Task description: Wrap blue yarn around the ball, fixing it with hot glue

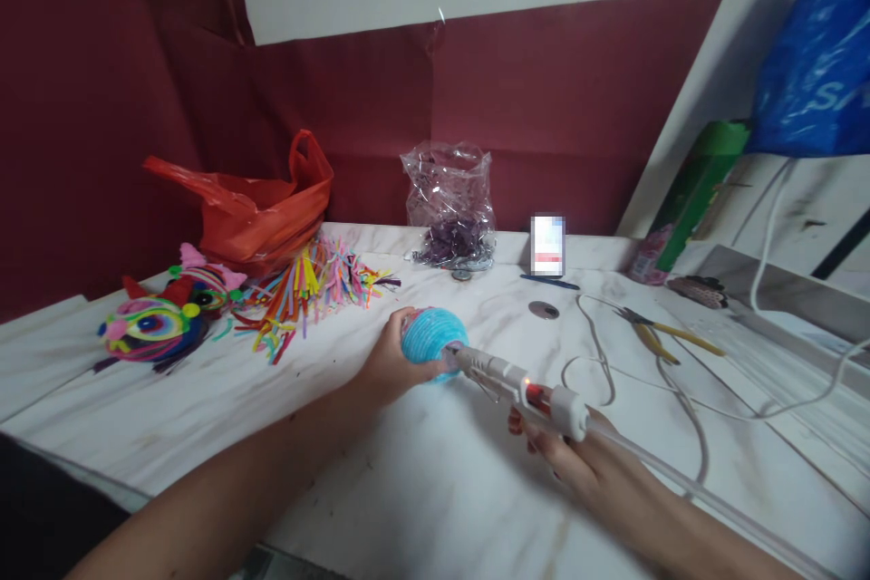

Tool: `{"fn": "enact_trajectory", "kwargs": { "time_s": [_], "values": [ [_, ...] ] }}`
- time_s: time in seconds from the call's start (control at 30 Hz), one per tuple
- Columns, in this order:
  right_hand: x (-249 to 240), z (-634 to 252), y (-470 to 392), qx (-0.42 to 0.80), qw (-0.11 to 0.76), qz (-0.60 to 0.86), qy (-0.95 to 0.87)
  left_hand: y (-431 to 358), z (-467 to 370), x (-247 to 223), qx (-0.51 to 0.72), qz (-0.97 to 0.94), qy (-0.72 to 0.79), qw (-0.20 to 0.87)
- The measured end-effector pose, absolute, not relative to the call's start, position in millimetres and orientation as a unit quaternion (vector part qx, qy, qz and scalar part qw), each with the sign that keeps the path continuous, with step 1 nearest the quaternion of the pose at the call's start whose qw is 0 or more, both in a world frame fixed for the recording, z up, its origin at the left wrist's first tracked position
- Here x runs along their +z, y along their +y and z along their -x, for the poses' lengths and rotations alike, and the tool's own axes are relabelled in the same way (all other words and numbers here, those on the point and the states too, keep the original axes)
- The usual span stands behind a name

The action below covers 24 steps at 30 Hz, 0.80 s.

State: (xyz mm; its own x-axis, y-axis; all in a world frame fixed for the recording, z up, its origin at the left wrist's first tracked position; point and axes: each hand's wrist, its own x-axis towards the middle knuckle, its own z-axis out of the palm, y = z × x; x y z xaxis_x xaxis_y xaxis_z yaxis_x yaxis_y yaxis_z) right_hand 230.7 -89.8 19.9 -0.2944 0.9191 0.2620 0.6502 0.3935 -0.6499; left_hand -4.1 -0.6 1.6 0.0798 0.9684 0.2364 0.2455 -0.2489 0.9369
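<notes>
In the middle of the view my left hand (392, 359) is wrapped round a ball covered in light blue coils (435, 333), with a bit of pink at its far left side. My right hand (561, 449) is closed on the handle of a white hot glue gun (499, 372). A small orange-red light glows on the gun's body, and a long glue stick (680, 476) runs out of its rear end. The gun's nozzle points left at the right side of the ball; whether the tip touches it I cannot tell.
Finished-looking decorated animal heads (153, 326), bundles of colourful strips (305, 290) and a red plastic bag (262, 217) are at left. Behind stands a clear bag with purple pieces (455, 236). Yellow-handled pliers (656, 335), a white cord (602, 362) and a blurred-out screen (547, 245) are at right.
</notes>
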Motion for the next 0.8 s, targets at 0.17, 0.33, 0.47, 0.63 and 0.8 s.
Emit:
{"fn": "enact_trajectory", "kwargs": {
  "time_s": [0.17,0.33,0.47,0.63,0.8],
  "values": [
    [22.3,-230.0,-90.3,0.203,0.323,0.478,-0.791,-1.1,2.6,3.5,0.48,-0.63,0.48,0.377],
    [22.3,-229.5,-90.3,0.21,0.329,0.476,-0.788,-2.3,1.6,5.1,0.483,-0.63,0.466,0.39],
    [22.1,-229.9,-91.9,0.204,0.329,0.473,-0.791,-0.7,3.4,1.5,0.478,-0.634,0.481,0.373],
    [21.4,-229.8,-91.1,0.197,0.327,0.481,-0.789,0.1,4.6,0.4,0.477,-0.634,0.481,0.373],
    [25.1,-227.6,-91.1,0.203,0.335,0.474,-0.788,-1.7,3.1,4.6,0.478,-0.626,0.479,0.387]
  ]
}}
